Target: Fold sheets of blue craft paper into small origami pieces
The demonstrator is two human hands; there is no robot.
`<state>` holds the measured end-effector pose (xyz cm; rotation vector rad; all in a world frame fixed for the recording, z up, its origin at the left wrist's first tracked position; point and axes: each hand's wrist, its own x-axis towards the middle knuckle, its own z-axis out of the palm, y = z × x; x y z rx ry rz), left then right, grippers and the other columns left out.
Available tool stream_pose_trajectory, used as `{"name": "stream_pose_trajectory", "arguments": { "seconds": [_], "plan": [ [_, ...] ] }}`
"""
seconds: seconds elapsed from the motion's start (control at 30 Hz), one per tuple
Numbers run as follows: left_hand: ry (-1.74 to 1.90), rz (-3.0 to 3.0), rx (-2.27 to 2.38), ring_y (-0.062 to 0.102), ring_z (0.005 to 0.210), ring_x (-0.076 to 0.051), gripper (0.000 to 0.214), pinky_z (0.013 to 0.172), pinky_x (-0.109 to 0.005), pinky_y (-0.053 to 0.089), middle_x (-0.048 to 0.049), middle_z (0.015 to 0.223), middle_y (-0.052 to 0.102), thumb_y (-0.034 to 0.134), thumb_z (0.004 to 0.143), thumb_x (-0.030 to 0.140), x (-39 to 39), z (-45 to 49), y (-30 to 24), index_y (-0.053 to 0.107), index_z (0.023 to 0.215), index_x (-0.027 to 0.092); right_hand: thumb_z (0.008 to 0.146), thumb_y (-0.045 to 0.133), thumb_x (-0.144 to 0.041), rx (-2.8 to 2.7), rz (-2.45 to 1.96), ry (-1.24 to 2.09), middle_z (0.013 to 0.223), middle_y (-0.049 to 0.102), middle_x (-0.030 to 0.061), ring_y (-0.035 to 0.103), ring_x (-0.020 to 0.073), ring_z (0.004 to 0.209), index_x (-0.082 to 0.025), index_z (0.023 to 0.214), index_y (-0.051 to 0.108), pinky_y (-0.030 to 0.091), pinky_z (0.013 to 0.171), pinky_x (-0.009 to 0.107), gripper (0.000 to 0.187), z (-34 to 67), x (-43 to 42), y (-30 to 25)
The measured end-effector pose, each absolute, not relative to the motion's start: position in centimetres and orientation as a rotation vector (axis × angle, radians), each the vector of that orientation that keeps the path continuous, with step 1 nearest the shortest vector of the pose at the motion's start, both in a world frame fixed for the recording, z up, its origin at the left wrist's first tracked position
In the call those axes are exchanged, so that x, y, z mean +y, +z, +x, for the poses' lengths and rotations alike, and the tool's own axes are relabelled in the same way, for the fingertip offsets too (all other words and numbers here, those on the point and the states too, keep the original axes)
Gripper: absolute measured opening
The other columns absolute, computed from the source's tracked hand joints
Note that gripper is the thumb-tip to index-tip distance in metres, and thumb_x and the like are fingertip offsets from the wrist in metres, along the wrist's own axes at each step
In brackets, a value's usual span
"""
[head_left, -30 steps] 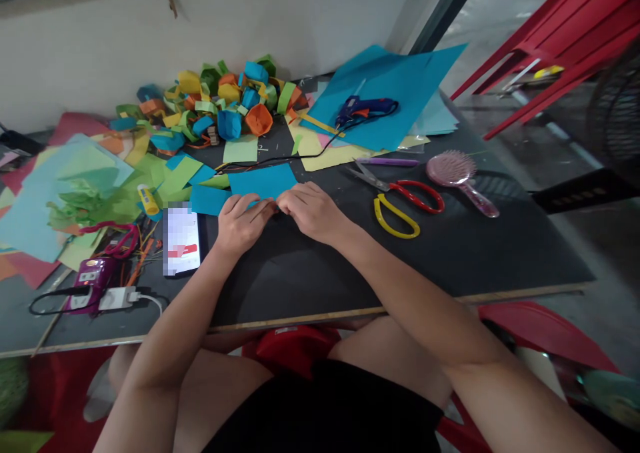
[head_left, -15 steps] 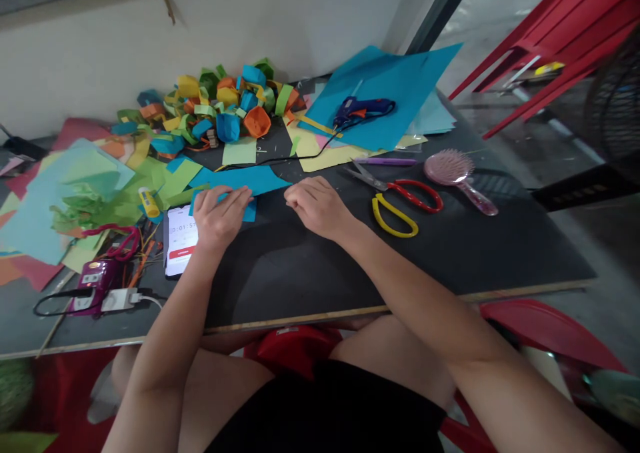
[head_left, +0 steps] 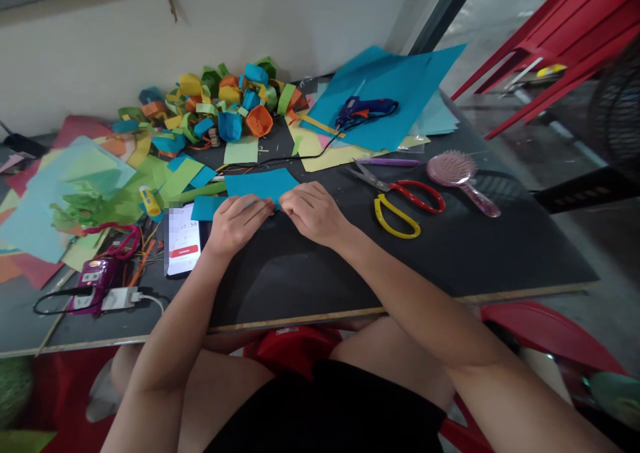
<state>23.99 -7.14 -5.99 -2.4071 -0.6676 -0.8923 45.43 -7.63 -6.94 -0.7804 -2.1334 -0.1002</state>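
Observation:
A piece of blue paper [head_left: 260, 184] lies in front of me, its near edge under my fingers. My left hand [head_left: 240, 223] grips that edge with its fingers pressed together. Close beside it, my right hand [head_left: 315, 213] pinches the right end of the same edge, fingertips nearly meeting the left ones. Another strip of blue paper [head_left: 206, 207] shows left of my left hand, over the top of a lit phone [head_left: 184, 246]. The exact fingertip grip is partly hidden by my knuckles.
Right of my hands lie scissors [head_left: 419, 196] with red and yellow handles and a pink hairbrush [head_left: 453, 167]. A blue glue gun [head_left: 365, 109] rests on a large blue sheet [head_left: 400, 123]. Folded paper shapes [head_left: 230, 126] are heaped behind. At left are a glue stick [head_left: 149, 201] and a purple power strip [head_left: 95, 283].
My left hand has moved right, toward my right hand. The blue paper has shifted right and turned, and its right end is now in my right fingers.

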Motion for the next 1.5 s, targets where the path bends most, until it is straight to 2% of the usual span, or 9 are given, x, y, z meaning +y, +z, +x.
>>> {"name": "stream_pose_trajectory", "arguments": {
  "seconds": [0.23,0.43,0.6,0.9,1.07,1.27,1.37,1.5],
  "plan": [
    [-0.833,-2.440,-0.763,0.067,0.094,-0.017,0.014,0.072,-0.032,0.043,-0.0020,0.096,0.077,0.059,0.090,0.017,-7.5,24.7,-5.9,0.071,0.096,0.023,0.094,0.036,-0.007,-2.150,-0.847,-0.093,0.082,0.066,0.0015,0.055,0.0151,0.077,-0.022,0.077,0.044,0.036,0.073,0.031,0.024,45.2,-7.5,-7.4],
    [-0.849,-2.424,-0.861,0.067,0.090,-0.017,0.017,0.072,-0.034,0.042,-0.0015,0.088,0.076,0.058,0.091,0.018,-7.9,25.4,-6.7,0.072,0.084,0.025,0.094,0.038,-0.007,-2.190,-0.818,-0.071,0.083,0.067,0.0016,0.055,0.0149,0.076,-0.022,0.075,0.043,0.036,0.073,0.032,0.024,45.5,-7.7,-7.0],
    [-0.828,-2.377,-0.898,0.067,0.088,-0.017,0.017,0.072,-0.035,0.043,-0.0004,0.091,0.077,0.057,0.091,0.023,-8.1,25.2,-6.8,0.073,0.093,0.028,0.092,0.038,-0.005,-2.192,-0.754,-0.082,0.083,0.067,0.0011,0.054,0.0153,0.077,-0.022,0.075,0.043,0.035,0.072,0.032,0.025,45.9,-7.8,-6.7],
    [-0.875,-2.354,-0.832,0.066,0.085,-0.016,0.013,0.067,-0.035,0.039,0.0041,0.091,0.077,0.061,0.090,0.024,-7.9,25.1,-6.7,0.072,0.090,0.029,0.093,0.035,-0.005,-2.206,-0.679,-0.193,0.080,0.064,-0.0003,0.051,0.0149,0.075,-0.023,0.074,0.039,0.036,0.074,0.031,0.027,45.8,-8.0,-6.6],
    [-0.931,-2.345,-0.918,0.066,0.085,-0.018,0.013,0.071,-0.036,0.040,0.0025,0.092,0.077,0.061,0.090,0.025,-7.3,23.9,-6.6,0.072,0.096,0.029,0.094,0.032,-0.006,-2.189,-0.705,-0.100,0.084,0.065,0.0009,0.051,0.0149,0.074,-0.023,0.072,0.037,0.035,0.072,0.032,0.028,46.5,-7.4,-6.9],
    [-1.016,-2.279,-0.963,0.066,0.087,-0.021,0.018,0.073,-0.037,0.041,-0.0008,0.094,0.077,0.061,0.090,0.025,-7.0,23.1,-6.4,0.073,0.103,0.030,0.093,0.046,-0.013,-2.043,-0.785,-0.059,0.082,0.066,0.0011,0.053,0.0157,0.075,-0.023,0.071,0.032,0.037,0.074,0.034,0.029,47.5,-6.8,-6.8],
    [-0.982,-2.298,-0.846,0.066,0.087,-0.018,0.020,0.074,-0.034,0.041,0.0005,0.096,0.077,0.063,0.089,0.024,-7.5,23.9,-6.5,0.072,0.106,0.030,0.092,0.052,-0.016,-2.041,-0.724,-0.078,0.084,0.067,0.0002,0.056,0.0151,0.079,-0.023,0.073,0.035,0.038,0.076,0.033,0.026,46.9,-7.2,-6.6],
    [-0.985,-2.284,-0.809,0.067,0.086,-0.017,0.019,0.073,-0.032,0.042,-0.0004,0.095,0.077,0.061,0.090,0.024,-7.8,24.5,-6.8,0.073,0.103,0.027,0.092,0.045,-0.007,-2.081,-0.657,-0.125,0.084,0.069,-0.0017,0.058,0.0137,0.081,-0.023,0.076,0.041,0.038,0.076,0.031,0.023,46.0,-7.8,-6.5]
  ]
}}
